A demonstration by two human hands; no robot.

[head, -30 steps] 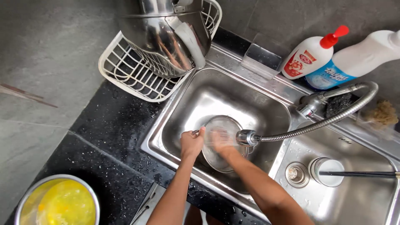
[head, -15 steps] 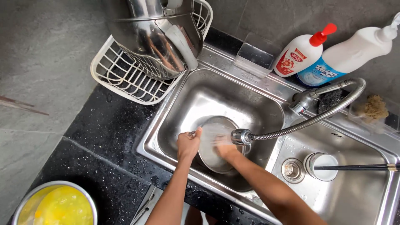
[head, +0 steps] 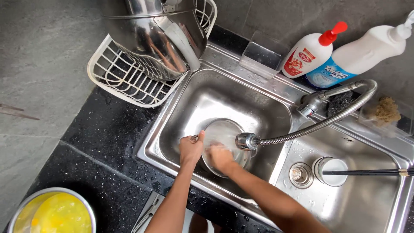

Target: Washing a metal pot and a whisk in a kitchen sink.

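Two hands work in the left basin of the steel sink (head: 181, 97): the left hand (head: 191, 149) is closed on the left rim of a round steel dish (head: 224, 131), and the right hand (head: 221, 157) lies on the dish's inner face with fingers bent; whether it holds a cloth or pad cannot be told. One flexible spray hose (head: 321, 124) ends just above the dish. Two white bottles (head: 340, 58) lie at the sink's back edge, the right one cut off by the frame. One white rack (head: 125, 77) at the bench's back left corner carries a large steel pot (head: 151, 30), top cropped. One yellow-filled bowl (head: 51, 213) is cut off at the front left corner. One cup (head: 330, 170) with chopsticks (head: 366, 172) stands in the right basin.
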